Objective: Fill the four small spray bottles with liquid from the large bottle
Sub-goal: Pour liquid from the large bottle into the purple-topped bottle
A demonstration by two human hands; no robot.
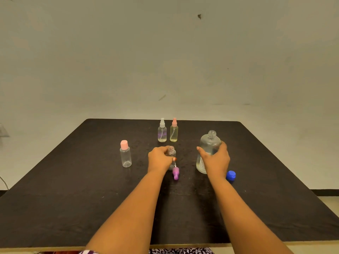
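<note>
My left hand [160, 159] grips a small clear bottle [171, 152] with no cap, standing upright mid-table. Its purple spray top [175, 173] lies on the table just in front of it. My right hand [216, 160] wraps round the large clear bottle [209, 143], which stands upright, uncapped and holds liquid. The blue cap [230, 175] lies by my right wrist. Two small spray bottles stand at the back holding liquid: one with a white top [162, 131], one with a pink top [174, 130]. A small clear bottle with a pink cap [125, 154] stands to the left.
Everything sits on a dark square table [73, 198] set against a plain pale wall. The table's near edge runs along the bottom of the view, with patterned fabric [179, 251] below it.
</note>
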